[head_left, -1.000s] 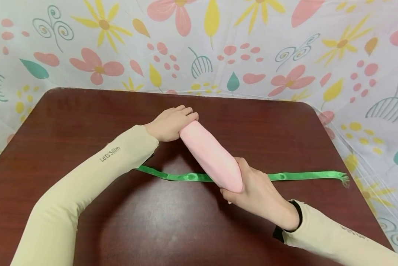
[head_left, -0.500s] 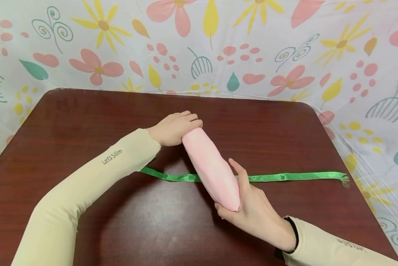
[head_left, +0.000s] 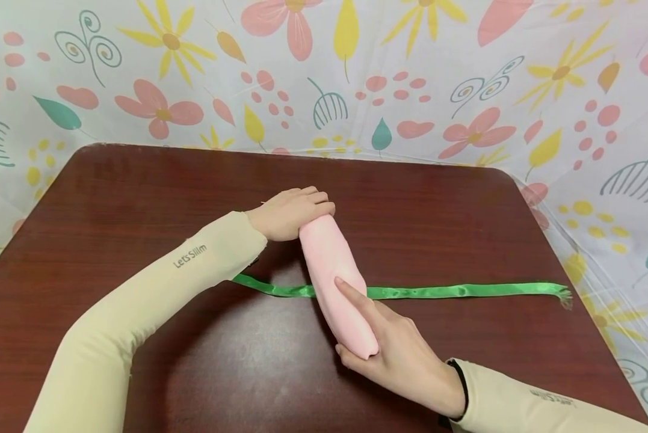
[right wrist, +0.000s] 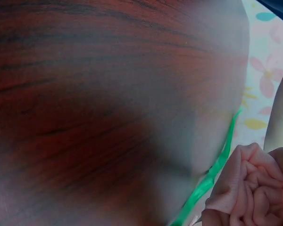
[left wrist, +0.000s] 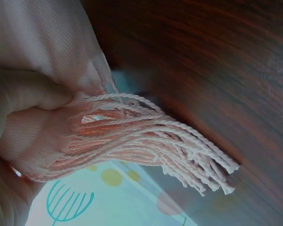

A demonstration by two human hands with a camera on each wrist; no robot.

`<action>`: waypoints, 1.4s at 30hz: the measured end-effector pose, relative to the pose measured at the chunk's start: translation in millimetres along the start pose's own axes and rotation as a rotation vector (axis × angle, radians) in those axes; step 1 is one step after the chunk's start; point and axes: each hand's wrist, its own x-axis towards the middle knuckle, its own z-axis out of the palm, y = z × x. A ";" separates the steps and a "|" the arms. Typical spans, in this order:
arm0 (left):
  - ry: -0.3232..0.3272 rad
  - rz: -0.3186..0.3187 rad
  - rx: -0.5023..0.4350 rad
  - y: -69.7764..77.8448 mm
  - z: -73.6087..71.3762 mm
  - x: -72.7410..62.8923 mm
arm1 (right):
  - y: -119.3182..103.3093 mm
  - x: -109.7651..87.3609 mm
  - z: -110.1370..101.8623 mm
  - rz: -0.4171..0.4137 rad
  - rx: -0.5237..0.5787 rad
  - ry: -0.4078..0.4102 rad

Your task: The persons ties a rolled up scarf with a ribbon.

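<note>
A pink fringed scarf, gathered into a thick, smooth roll, slants over the table between both hands. My left hand grips its far end. In the left wrist view, the twisted cords of its fringe hang out past the left thumb. My right hand holds the near end, with one finger lying along the roll and another digit at its lower tip. The right wrist view shows the crumpled folds of the scarf at that end. Most of the left fingertips are hidden.
A green satin ribbon lies across the dark wooden table, passing behind the scarf, its frayed end at the right. A white floral-printed cloth hangs at the table's far edge and sides.
The scarf's near end has swung toward me and left, the right hand moving with it and shifting its fingers onto the roll. The left hand has drifted slightly nearer and right, still gripping.
</note>
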 end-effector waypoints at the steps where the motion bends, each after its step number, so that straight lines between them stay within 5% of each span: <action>1: -0.009 -0.007 -0.003 0.5 0.1 0.5 | -0.5 -0.1 0.8 0.001 -0.001 -0.001; 13: -0.037 0.029 -0.018 -0.5 10.1 1.4 | -3.7 -3.1 12.4 -0.024 0.090 -0.027; 30: -0.026 0.021 0.087 -3.8 17.0 1.2 | -2.1 2.5 23.5 0.006 0.060 -0.100; 42: -0.015 -0.066 0.039 -10.6 20.2 3.2 | 1.4 12.0 27.5 -0.042 0.046 -0.105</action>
